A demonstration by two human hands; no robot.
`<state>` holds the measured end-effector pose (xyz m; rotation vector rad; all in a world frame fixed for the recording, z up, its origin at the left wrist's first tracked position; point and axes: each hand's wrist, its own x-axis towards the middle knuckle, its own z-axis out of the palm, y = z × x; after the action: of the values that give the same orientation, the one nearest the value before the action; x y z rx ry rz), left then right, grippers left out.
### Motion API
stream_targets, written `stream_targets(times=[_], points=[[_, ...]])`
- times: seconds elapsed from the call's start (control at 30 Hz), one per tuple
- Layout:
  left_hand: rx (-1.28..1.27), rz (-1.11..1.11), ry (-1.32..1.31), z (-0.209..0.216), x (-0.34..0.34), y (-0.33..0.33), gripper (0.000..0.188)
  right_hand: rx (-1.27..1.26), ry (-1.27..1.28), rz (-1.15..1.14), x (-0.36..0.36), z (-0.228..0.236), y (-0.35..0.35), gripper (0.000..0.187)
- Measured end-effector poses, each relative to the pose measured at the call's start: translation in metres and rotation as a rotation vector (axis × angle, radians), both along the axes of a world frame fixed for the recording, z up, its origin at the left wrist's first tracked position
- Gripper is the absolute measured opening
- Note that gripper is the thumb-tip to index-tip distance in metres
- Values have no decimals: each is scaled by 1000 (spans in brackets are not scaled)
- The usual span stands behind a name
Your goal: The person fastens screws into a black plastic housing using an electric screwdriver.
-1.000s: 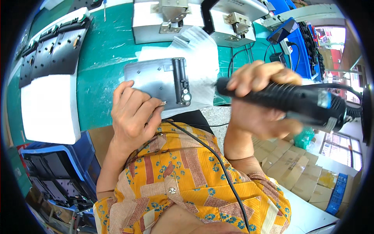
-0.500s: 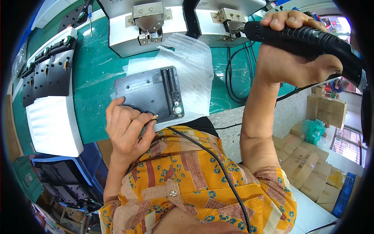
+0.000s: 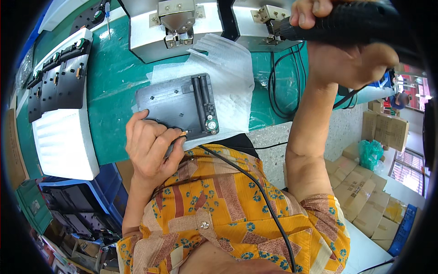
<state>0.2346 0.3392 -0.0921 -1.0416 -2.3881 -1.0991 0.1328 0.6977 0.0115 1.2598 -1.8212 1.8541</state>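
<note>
A flat black plastic panel [image 3: 171, 102] with a ribbed bar and a round part along its right side lies on white foam wrap [image 3: 235, 86] at the near edge of the bench. My left hand [image 3: 153, 146] grips its lower left edge with curled fingers. A small brass-coloured piece [image 3: 184, 133] shows by my fingertips. Up at the right, my right hand [image 3: 346, 59] is closed around a black electric screwdriver [image 3: 351, 23] with a ribbed grip. The tool's front end points left, in front of the right silver box's bracket; whether they touch, I cannot tell.
Two silver metal boxes [image 3: 141, 39] with hinged brackets stand at the back. Black cables [image 3: 273, 86] hang beside the foam. At left, more black panels [image 3: 59, 86] rest on white foam blocks [image 3: 66, 146]. A blue crate [image 3: 107, 192] holds panels below; cardboard boxes [image 3: 356, 187] are at right.
My right hand and the screwdriver have moved upward and turned slightly. The whole view has shifted a little; my left hand keeps its grip on the panel.
</note>
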Motion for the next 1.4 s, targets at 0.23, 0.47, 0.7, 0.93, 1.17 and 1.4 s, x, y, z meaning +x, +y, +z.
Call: stream_targets(times=[0.23,0.47,0.7,0.93,1.17,1.4], points=[[18,-7,18,-5,0,-5,22,-88,-86,-324,31,3,-29,83],[34,-3,44,-15,2,-13,23,-482,-292,-32,77,-30,-72,89],[43,123,6,-18,6,-27,44,-369,-398,-127,122,-42,-138,91],[67,165,66,-33,-8,-27,47,-330,-445,7,112,-54,-168,96],[102,124,-58,1,5,-30,40,-292,-457,-19,109,-46,-170,95],[164,94,-48,-2,2,-23,38,-281,-462,-102,111,-43,-171,96]])
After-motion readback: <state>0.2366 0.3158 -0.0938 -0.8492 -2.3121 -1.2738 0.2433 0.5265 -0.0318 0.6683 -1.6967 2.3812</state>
